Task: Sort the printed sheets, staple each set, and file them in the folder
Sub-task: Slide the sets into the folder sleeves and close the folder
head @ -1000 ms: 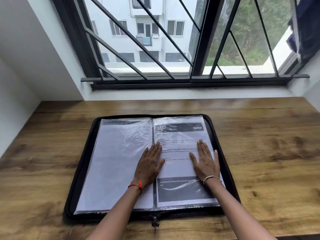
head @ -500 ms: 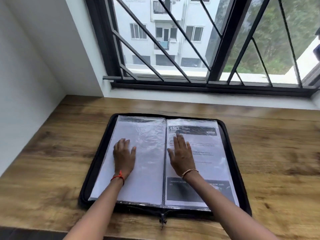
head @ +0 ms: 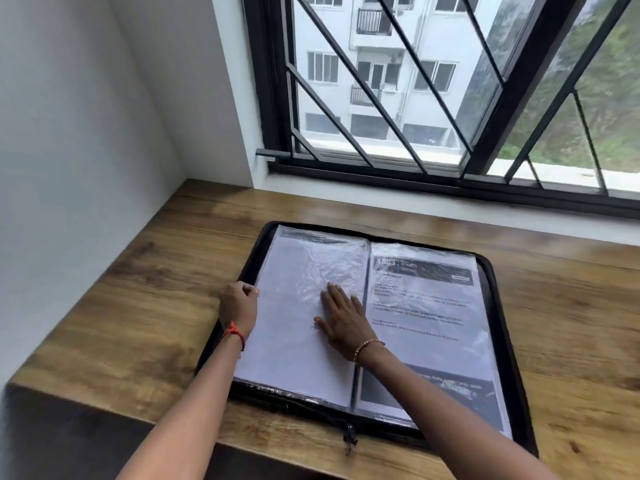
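Left grip (head: 240,304) curled on folder (head: 497,306) left edge, fingertips not clear. Can't tell if it has sleeve pages or cover. Printed sheet (head: 422,306) on folder's right half: body txt blurred, unreadable; its lower dark banner partly behind right forearm (head: 433,393). Left-half sheet (head: 294,341): sleeve glare, print y/n unclear. Zip pull (head: 349,438) at folder's near edge too small/blurry. Both forearms + desk (head: 138,306) cut by frame edge.

A wooden desk (head: 554,306) under the window carries the open black zip folder (head: 498,306), lying flat.
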